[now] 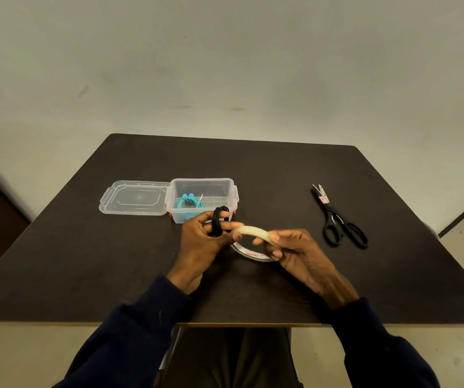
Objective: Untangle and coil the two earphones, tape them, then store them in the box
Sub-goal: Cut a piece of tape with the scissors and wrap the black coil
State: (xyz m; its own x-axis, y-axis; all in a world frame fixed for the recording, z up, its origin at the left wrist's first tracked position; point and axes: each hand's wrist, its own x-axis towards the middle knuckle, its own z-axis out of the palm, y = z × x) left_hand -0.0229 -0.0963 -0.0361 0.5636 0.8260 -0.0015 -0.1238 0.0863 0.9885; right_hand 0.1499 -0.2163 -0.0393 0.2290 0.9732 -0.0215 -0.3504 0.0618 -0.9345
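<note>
My left hand grips a coiled black earphone, held upright just in front of the clear plastic box. Its thumb also touches the rim of a clear tape roll. My right hand holds that tape roll by its right side, fingers curled round the ring, a little above the table. A coiled turquoise earphone lies inside the box at its left end.
The box's clear lid lies open flat to the left of the box. Black scissors lie on the right of the dark table. The table's near edge runs just below my wrists.
</note>
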